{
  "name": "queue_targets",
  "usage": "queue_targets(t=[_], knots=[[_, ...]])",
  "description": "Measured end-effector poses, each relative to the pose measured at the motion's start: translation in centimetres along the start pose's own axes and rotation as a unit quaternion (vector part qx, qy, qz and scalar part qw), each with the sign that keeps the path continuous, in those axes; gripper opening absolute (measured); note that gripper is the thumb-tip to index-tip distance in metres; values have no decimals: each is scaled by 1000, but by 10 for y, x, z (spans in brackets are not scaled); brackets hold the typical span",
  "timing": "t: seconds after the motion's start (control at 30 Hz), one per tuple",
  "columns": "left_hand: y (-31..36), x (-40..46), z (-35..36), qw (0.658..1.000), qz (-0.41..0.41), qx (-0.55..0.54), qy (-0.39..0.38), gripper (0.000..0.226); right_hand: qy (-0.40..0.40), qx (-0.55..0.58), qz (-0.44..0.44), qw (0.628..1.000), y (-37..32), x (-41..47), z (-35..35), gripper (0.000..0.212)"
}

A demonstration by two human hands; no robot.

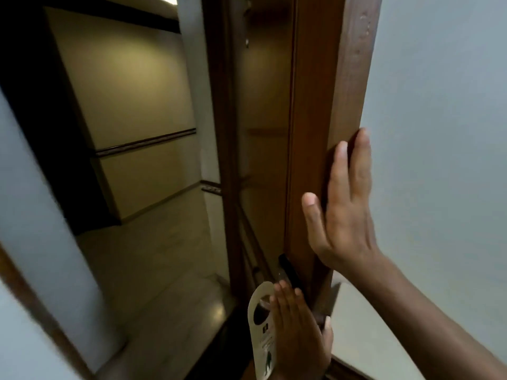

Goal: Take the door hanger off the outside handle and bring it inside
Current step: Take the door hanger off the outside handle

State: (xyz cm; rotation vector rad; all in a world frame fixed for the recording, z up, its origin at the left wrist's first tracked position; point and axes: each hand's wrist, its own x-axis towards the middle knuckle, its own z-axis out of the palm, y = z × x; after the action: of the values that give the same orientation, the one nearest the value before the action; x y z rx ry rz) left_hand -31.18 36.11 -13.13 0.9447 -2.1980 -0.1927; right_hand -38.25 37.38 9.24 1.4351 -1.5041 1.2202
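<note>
Nearest, the left hand (300, 333) grips the white card door hanger (262, 329), seemingly clear of the dark lever handle (288, 272) just above, while the right hand (343, 207) rests open-palmed on the brown wooden door's (315, 105) edge, so removal looks done and carrying it inside from the beige corridor (131, 86) remains.

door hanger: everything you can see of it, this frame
The door hanger is a flat white card, cardboard by the look of it, with a rounded top and a round cut-out near that top. Below the hole sit a small dark square mark, some unreadable print and a green figure. It stands roughly upright at the bottom of the view, beside the edge of the open wooden door, just below the dark handle and off it. The left hand holds it along its right edge, fingers extended, covering that side.
</note>
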Motion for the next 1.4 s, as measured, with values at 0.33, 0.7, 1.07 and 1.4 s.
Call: queue_targets(t=[0.33, 0.7, 1.07, 1.4], knots=[[72, 8, 53, 985, 162, -67, -8, 101, 27, -192, -24, 981, 84, -3, -22, 77], [-35, 45, 46, 972, -6, -222, -80, 75, 16, -138, -11, 990, 152, 5, -49, 81], [13, 73, 106, 807, -207, -436, -339, 25, 19, -142, 3, 990, 171, 8, -53, 83], [-61, 127, 89, 670, -372, -532, -361, 19, 39, -133, -13, 990, 159, 6, -48, 90]])
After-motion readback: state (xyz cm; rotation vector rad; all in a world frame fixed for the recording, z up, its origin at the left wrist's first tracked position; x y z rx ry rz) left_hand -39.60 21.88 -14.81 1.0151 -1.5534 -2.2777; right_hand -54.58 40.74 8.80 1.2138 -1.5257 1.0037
